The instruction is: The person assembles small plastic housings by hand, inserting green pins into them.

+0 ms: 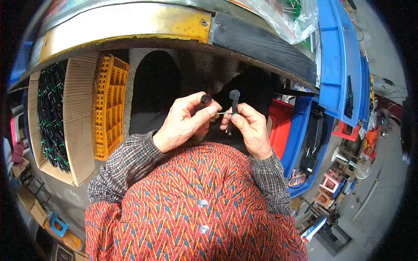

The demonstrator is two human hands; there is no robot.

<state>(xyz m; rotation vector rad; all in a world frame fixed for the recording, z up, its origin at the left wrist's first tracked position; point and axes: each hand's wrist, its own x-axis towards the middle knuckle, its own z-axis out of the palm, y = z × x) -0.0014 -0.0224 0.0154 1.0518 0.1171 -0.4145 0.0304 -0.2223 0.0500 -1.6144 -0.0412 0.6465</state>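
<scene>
Head view, left hand: the left hand (183, 122) is being held up in front of the chest, its fingers closed around a short black cylindrical piece (203, 102) whose rounded end is poking out above the thumb.
Head view, right hand: the right hand (246, 126) is being held just beside the left, pinched shut on a slim black part with a round disc head (234, 99), which is standing upright above the fingers.
Between the hands: a thin metal pin (224, 113) is being kept level across the small gap, running from the right-hand part towards the left thumb; which hand is gripping it cannot be told.
Step in hand (judged): the two black pieces are being brought together, the pin apparently being lined up with the cylindrical piece.
Next move (judged): a fine, steady push along the pin's line is being called for, with the cylinder's open end turned square to the tip; any tilt is likely to make it miss or bend.
Beyond the left hand: a cardboard box of black parts with green tips (52, 117) and a yellow lattice crate (109, 108) are standing under the bench edge (130, 21).
Beyond the right hand: a red bin (283, 126) and blue bins (335, 56) are standing well apart from the fingers.
</scene>
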